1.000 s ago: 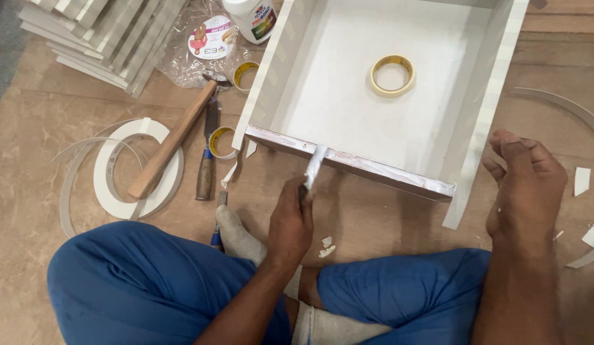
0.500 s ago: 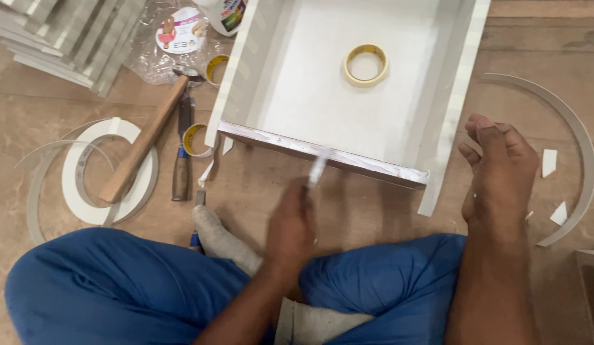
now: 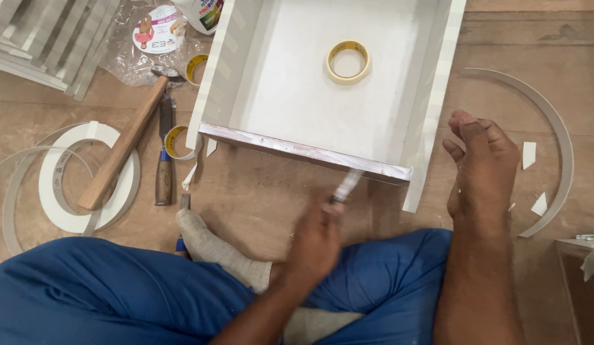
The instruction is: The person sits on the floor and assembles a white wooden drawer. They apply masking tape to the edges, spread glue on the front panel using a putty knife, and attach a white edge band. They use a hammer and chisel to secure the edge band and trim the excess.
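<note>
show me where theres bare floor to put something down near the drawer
Free: the floor strip between the drawer's front edge and the left hand, and the patch between the right hand and the curved edge-band strip. Inside the drawer, bare around the tape roll. Crowded: left, with hammer, chisel and band coil.

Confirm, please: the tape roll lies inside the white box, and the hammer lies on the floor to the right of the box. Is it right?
Not quite. In the head view the hammer lies on the floor left of the white box, not right. The tape roll does lie inside the box.
</note>
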